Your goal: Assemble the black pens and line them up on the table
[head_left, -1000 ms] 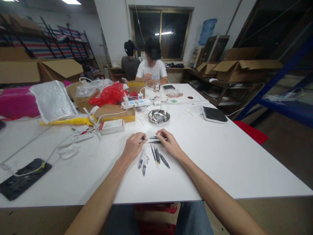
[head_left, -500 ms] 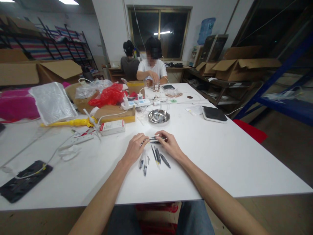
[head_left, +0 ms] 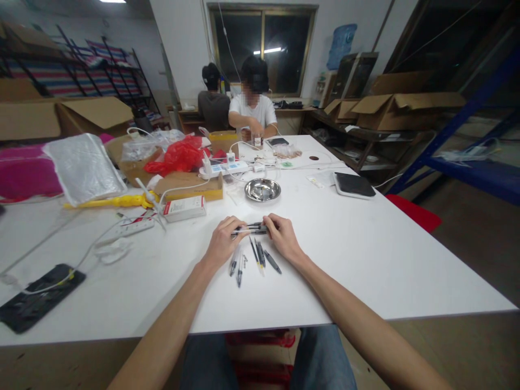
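Note:
Several dark pens lie side by side between my two hands, pointing left to right just above the table. My left hand is closed around their left ends. At the right ends, the fingers of my right hand pinch them. Just below on the table are black refills or slim pen parts, dark barrels and a dark grey pen piece. Clear barrels with dark tips lie to their left, beside tiny metallic bits.
A shiny steel bowl with small parts stands beyond my hands. To the left are a white-and-red box, a power strip, a red bag and a black tray. A scale-like device is at right. A person sits opposite.
My right hand's fingers have drawn in from lying over the pens to a pinch at their right ends. The pens are more in line together. The view has shifted slightly.

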A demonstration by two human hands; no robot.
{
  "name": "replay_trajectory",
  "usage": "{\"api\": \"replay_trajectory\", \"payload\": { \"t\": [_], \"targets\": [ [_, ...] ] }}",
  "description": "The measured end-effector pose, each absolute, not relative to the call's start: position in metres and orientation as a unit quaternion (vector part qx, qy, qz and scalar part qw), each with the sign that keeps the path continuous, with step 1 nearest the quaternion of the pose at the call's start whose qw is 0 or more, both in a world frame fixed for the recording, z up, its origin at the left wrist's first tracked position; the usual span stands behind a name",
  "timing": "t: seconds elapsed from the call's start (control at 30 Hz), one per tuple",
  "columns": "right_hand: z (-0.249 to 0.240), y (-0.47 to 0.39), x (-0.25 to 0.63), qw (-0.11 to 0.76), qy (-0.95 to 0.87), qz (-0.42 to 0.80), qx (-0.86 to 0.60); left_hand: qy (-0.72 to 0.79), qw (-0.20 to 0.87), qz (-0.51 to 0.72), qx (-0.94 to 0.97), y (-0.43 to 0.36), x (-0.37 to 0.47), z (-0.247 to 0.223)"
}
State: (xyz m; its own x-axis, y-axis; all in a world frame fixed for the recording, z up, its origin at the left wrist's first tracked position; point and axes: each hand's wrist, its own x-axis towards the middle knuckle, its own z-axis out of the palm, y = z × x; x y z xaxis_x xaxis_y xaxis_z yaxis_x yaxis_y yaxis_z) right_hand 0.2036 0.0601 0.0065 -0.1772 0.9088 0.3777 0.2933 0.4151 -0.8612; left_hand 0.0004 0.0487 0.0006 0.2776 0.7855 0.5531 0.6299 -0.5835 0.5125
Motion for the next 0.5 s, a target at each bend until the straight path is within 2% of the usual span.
{"api": "replay_trajectory", "payload": {
  "t": [0.23,0.5],
  "targets": [
    [0.003,0.070,0.206,0.506,-0.648,0.406,-0.399,0.457,0.097,0.415,0.781,0.050,-0.004,0.002],
    [0.005,0.072,0.207,0.503,-0.619,0.419,-0.433,0.475,0.073,0.388,0.787,0.052,-0.005,-0.002]
  ]
}}
